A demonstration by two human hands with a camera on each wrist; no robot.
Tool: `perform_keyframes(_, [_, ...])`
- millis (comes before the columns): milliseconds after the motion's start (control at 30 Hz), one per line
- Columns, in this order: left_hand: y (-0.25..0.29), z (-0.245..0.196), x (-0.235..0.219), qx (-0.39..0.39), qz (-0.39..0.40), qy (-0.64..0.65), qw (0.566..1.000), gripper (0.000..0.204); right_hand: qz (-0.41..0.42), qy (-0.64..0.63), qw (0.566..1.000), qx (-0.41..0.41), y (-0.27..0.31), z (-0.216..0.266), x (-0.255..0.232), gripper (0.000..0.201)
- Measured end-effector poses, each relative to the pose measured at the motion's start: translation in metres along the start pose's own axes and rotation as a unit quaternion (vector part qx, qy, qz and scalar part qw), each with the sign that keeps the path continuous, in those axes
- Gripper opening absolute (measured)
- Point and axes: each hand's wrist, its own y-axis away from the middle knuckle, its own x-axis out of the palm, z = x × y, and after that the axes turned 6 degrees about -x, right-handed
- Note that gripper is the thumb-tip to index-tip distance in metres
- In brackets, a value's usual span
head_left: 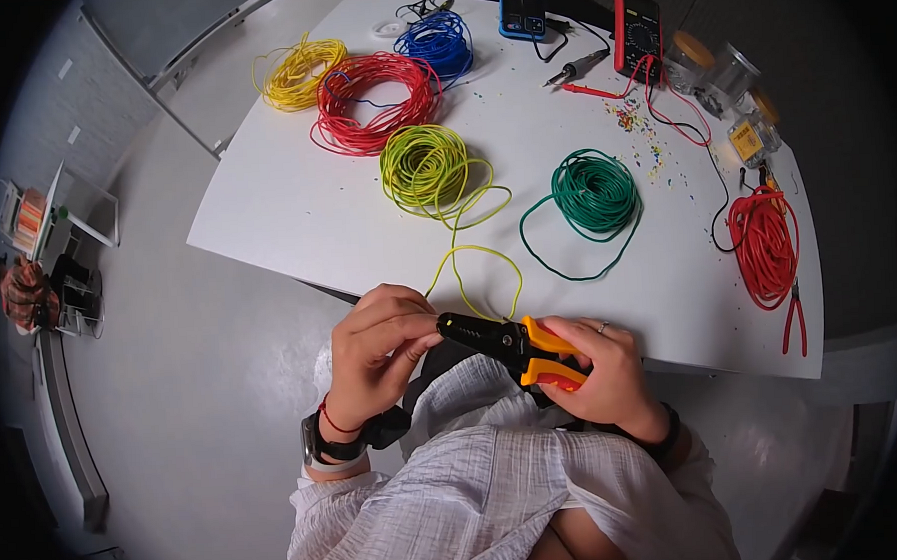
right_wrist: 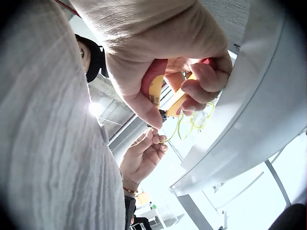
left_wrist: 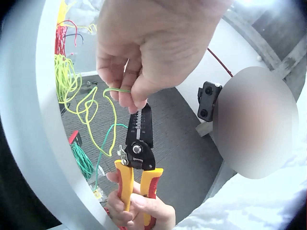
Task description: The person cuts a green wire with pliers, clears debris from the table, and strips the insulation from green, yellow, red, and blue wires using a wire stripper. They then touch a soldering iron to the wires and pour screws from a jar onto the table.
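In the head view my left hand (head_left: 376, 348) is at the nose of a wire stripper (head_left: 486, 340) with black jaws and yellow-and-red handles. Thumb and fingers pinch a yellow-green wire (left_wrist: 114, 129) near its end, as the left wrist view shows. The wire's tip is hidden by my fingers and the tool. My right hand (head_left: 610, 371) grips the stripper's handles, which stand somewhat apart. A loop of the same wire runs back over the table edge to a yellow-green coil (head_left: 424, 171).
On the white table (head_left: 336, 220) lie yellow (head_left: 304, 74), red (head_left: 381, 108), blue (head_left: 436, 48) and green (head_left: 597, 195) wire coils. A multimeter (head_left: 638, 36), soldering iron (head_left: 579, 67), jars (head_left: 733, 72) and wire scraps (head_left: 642, 136) are farther back. Red-handled pliers (head_left: 795, 325) lie at the right edge.
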Motion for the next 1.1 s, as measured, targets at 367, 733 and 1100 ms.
perform_keyframes(367, [0.003, -0.002, 0.004, -0.001, 0.011, 0.06, 0.998, 0.009, -0.009, 0.003, 1.0, 0.001, 0.003, 0.0, 0.002, 0.049])
perform_keyframes(733, [0.0, -0.008, 0.002, 0.043, 0.053, 0.107, 0.992, 0.007, -0.119, 0.209, 0.961, -0.139, 0.008, -0.008, -0.004, 0.045])
perform_keyframes(1100, [0.003, 0.002, -0.017, -0.021, -0.013, -0.001, 1.0, 0.003, -0.32, -0.599, 0.706, 0.2, 0.054, -0.029, -0.052, 0.02])
